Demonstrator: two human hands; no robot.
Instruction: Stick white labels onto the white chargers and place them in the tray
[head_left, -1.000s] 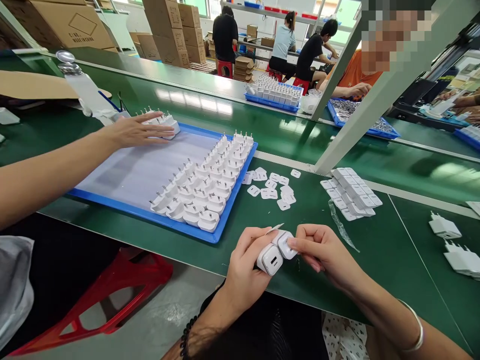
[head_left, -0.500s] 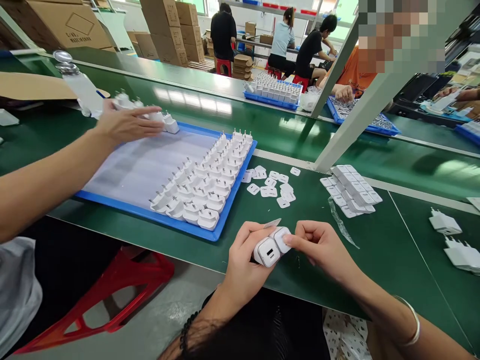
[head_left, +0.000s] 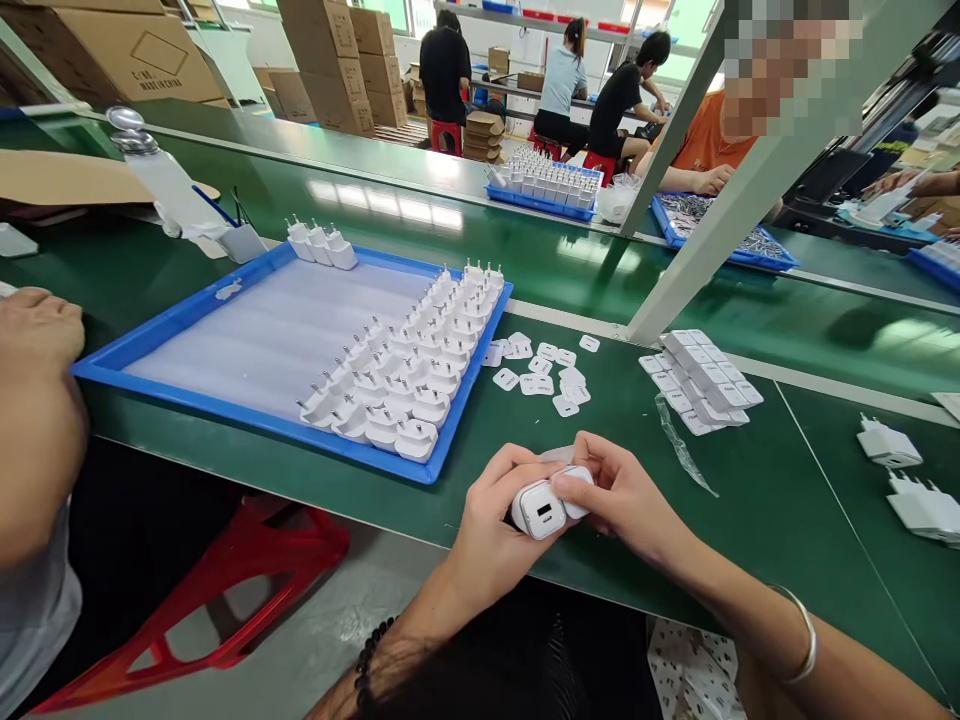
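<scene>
Right hand [head_left: 628,495] shifted inward, thumb now over face of right charger [head_left: 577,511]; co-worker's hand [head_left: 39,325] withdrawn from blue tray [head_left: 225,411] to left edge of frame. Left hand [head_left: 491,520] closed round USB charger [head_left: 537,511] beside it, lower centre, over near edge of desk [head_left: 750,520]. Right hand's grip: cannot tell. Work seemingly centred on covered face; result hidden.

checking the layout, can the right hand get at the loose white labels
Probably yes: nothing seems to block the right hand from the loose white labels, though it is touching a white charger.
</scene>
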